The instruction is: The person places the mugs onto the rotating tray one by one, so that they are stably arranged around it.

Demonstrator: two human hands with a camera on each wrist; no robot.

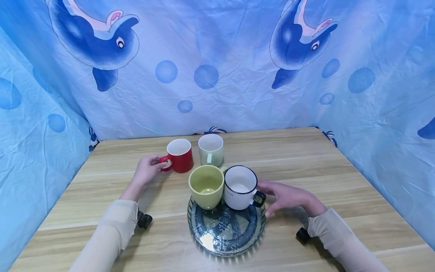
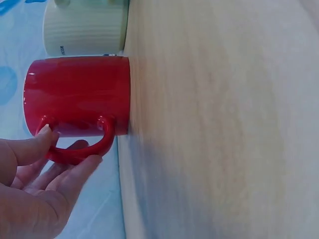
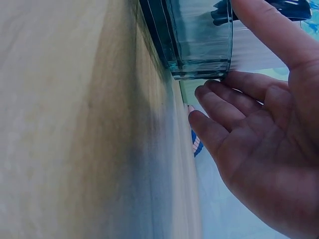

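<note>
My left hand (image 1: 149, 169) pinches the handle of a red mug (image 1: 183, 160), which stands on the table; the left wrist view shows thumb and fingers around that handle (image 2: 79, 152). On a round glass tray (image 1: 225, 234) with a snowflake pattern stand a yellow-green mug (image 1: 204, 189) and a white mug (image 1: 239, 196) with a black rim and black handle. Beside the white mug and the tray's right edge is my right hand (image 1: 289, 194), its fingers loosely extended around them. In the right wrist view its fingertips (image 3: 199, 119) are near the glass side; contact is hard to tell.
A pale green ribbed mug (image 1: 215, 153) stands right of the red mug, behind the tray. The wooden table (image 1: 326, 162) reaches back to a blue dolphin-print cloth (image 1: 238, 105), which also hangs along both sides.
</note>
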